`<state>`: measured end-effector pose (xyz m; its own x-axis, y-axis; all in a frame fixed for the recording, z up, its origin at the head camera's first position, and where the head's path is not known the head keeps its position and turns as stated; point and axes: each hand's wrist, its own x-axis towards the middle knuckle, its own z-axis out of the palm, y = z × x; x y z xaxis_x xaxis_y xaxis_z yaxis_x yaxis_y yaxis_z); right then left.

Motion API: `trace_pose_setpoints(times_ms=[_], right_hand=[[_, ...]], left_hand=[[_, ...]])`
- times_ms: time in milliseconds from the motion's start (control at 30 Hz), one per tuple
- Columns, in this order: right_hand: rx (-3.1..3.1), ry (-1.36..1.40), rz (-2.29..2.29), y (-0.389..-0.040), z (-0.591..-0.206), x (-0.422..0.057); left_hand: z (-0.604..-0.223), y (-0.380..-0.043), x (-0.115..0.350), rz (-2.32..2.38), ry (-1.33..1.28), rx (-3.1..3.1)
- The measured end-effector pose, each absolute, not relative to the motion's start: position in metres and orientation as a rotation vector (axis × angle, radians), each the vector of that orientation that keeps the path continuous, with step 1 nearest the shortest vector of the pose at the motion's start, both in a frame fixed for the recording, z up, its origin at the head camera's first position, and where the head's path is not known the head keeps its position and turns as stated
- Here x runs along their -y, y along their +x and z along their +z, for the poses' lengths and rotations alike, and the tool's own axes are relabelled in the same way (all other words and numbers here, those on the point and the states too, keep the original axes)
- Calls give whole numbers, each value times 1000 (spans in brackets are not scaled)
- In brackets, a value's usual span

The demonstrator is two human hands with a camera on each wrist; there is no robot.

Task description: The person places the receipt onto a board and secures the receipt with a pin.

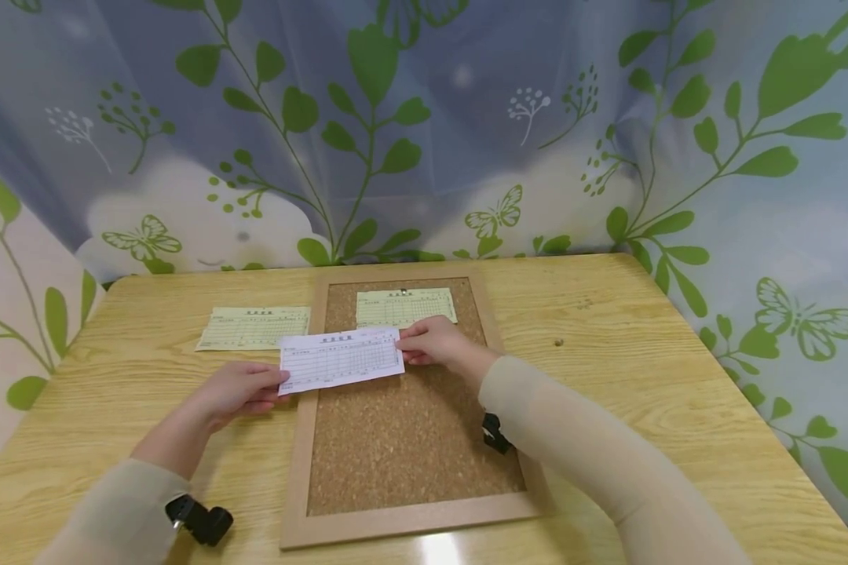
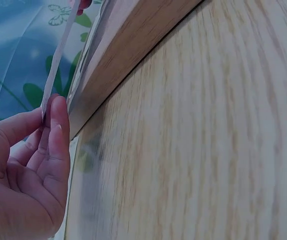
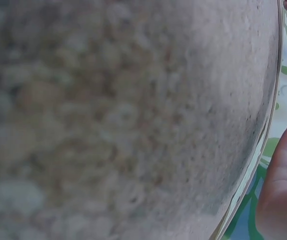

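Note:
A white printed form slip [image 1: 341,362] is stretched between both hands above the upper left of a wood-framed cork board [image 1: 410,447]. My left hand [image 1: 243,390] pinches its left edge between thumb and fingers, as the left wrist view also shows with the hand [image 2: 33,165] at the paper's end. The right hand [image 1: 434,342] pinches the slip's right edge, over the cork. Behind it, a yellow form slip [image 1: 424,304] lies on the board's top part, with a small pin [image 1: 403,292] at its upper edge. In the right wrist view the right hand [image 3: 283,185] shows only partly.
Another yellow form slip [image 1: 254,328] lies on the wooden table [image 1: 608,377], left of the board. A small round metallic thing [image 1: 559,342] sits to the board's right, and a tiny object [image 1: 583,302] farther back. A leaf-patterned curtain [image 1: 466,141] hangs behind the table.

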<state>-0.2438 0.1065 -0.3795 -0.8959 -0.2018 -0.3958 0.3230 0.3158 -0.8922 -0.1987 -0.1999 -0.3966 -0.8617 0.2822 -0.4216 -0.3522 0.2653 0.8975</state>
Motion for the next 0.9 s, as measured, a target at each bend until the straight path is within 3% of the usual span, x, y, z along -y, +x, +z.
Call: trace_pose_setpoints(times_ms=[900], right_hand=[[-2169,160,-1623,-243,-379,-145]], left_hand=[[-391,-210,161,1573,-2,-2091]])
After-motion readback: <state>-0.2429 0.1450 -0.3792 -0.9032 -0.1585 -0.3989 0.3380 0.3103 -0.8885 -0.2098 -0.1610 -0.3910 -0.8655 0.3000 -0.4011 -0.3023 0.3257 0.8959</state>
